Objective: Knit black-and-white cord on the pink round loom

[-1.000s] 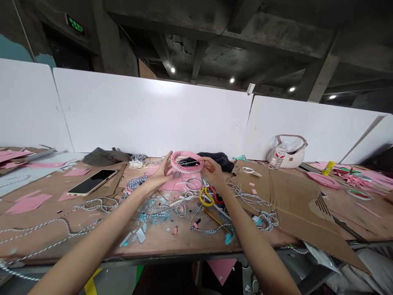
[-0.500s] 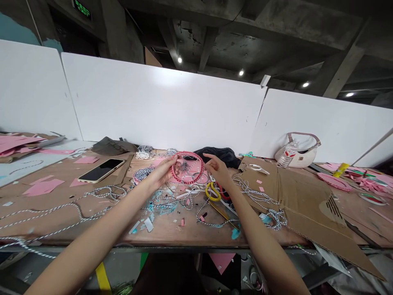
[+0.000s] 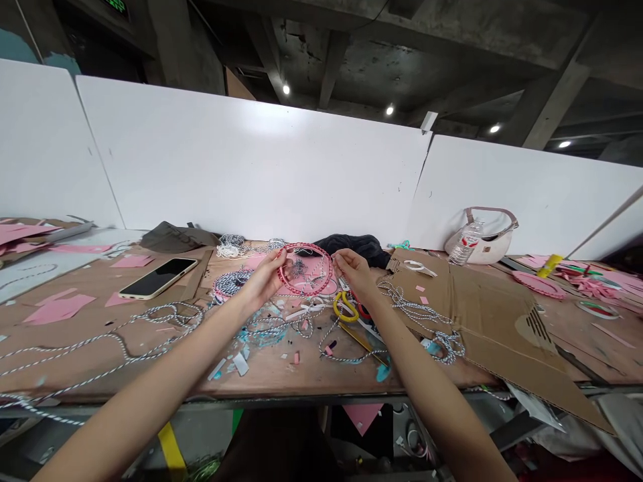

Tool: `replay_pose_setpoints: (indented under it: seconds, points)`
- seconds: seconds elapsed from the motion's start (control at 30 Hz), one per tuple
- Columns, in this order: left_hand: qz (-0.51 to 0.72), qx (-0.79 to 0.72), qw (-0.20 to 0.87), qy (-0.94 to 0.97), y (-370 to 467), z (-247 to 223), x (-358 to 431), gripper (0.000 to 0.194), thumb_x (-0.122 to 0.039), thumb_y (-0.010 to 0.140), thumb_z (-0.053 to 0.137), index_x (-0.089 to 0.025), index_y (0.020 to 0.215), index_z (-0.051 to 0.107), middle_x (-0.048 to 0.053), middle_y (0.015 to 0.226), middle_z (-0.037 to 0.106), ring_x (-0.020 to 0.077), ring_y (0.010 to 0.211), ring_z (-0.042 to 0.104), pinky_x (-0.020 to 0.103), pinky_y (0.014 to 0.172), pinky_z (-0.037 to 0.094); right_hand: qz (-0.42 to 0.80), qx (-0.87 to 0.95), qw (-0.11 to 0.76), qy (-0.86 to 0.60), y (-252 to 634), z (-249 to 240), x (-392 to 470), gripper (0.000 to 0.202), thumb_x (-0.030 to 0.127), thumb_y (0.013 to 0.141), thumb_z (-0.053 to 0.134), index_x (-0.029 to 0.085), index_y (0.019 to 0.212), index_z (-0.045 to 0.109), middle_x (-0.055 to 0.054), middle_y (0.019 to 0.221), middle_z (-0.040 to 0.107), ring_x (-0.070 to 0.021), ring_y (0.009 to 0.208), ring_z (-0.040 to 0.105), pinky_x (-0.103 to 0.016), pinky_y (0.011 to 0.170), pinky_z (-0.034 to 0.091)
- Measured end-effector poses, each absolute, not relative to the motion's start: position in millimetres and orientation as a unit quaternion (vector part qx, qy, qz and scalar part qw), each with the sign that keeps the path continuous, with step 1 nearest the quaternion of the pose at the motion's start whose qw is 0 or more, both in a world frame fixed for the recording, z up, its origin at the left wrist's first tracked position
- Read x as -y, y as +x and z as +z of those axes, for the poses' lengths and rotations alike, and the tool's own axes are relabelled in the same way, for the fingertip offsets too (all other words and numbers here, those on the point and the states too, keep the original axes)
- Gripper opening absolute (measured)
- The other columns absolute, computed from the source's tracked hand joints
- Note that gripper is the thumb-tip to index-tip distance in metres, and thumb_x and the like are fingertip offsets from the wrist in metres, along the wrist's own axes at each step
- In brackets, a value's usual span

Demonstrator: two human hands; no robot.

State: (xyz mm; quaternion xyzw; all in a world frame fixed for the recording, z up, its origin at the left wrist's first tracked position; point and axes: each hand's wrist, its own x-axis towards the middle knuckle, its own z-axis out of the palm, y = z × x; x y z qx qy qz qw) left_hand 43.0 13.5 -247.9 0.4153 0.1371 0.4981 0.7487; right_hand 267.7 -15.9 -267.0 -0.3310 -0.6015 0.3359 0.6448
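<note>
A pink ring (image 3: 305,293) with a ridged rim is held up above the table, tilted toward the camera. My left hand (image 3: 268,276) grips its left side between thumb and fingers. At the ring's right edge, my right hand (image 3: 353,270) has thumb and fingertips pinched together; whether they hold the rim or something small is too fine to tell. Just below that hand lie yellow-handled scissors (image 3: 345,306). Black-and-white cord (image 3: 231,284) is coiled beside my left hand, and more cord runs loose over the table.
A phone (image 3: 159,278) lies at the left near pink paper pieces (image 3: 61,308). Cut cardboard (image 3: 495,321) spreads at the right. A bottle (image 3: 465,245) and a pale bag (image 3: 492,245) stand by the white partition (image 3: 251,167). Small scraps litter the middle.
My right hand's fingers have closed together at the ring's right edge. The ring is tipped a little flatter. The whole view has shifted slightly.
</note>
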Motion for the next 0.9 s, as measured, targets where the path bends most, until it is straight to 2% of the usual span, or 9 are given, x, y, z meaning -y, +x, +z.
replay_pose_setpoints:
  seconds: [0.3,0.43,0.9]
  points:
    - [0.484,-0.122,0.761,0.415,42.3,-249.3,-14.0,0.006,-0.015,0.087,0.068,-0.011,0.086,0.063,0.0,0.062,0.053,0.0089,0.053,0.051,0.017,0.05,0.045,0.346,0.594,0.651,-0.321,263.4,-263.0,20.4,0.039,0.054,0.075,0.076,0.019,0.086,0.065,0.002,0.069,0.052,-0.0098,0.057,0.044,-0.024,0.055,0.039]
    - [0.466,-0.121,0.772,0.415,43.2,-252.1,-16.4,0.012,-0.02,0.088,0.067,-0.009,0.09,0.065,-0.001,0.06,0.051,0.0085,0.05,0.047,0.017,0.047,0.043,0.347,0.591,0.652,-0.326,262.4,-261.8,21.8,0.041,0.056,0.073,0.076,0.019,0.086,0.065,0.002,0.069,0.052,-0.0103,0.057,0.044,-0.025,0.055,0.039]
    - [0.457,-0.111,0.785,0.403,43.0,-250.9,-15.4,0.01,-0.019,0.09,0.065,-0.01,0.086,0.064,-0.001,0.06,0.05,0.008,0.05,0.047,0.017,0.047,0.042,0.354,0.585,0.653,-0.325,261.8,-261.7,22.1,0.042,0.058,0.072,0.077,0.019,0.085,0.064,0.002,0.069,0.054,-0.0099,0.057,0.044,-0.025,0.054,0.038]
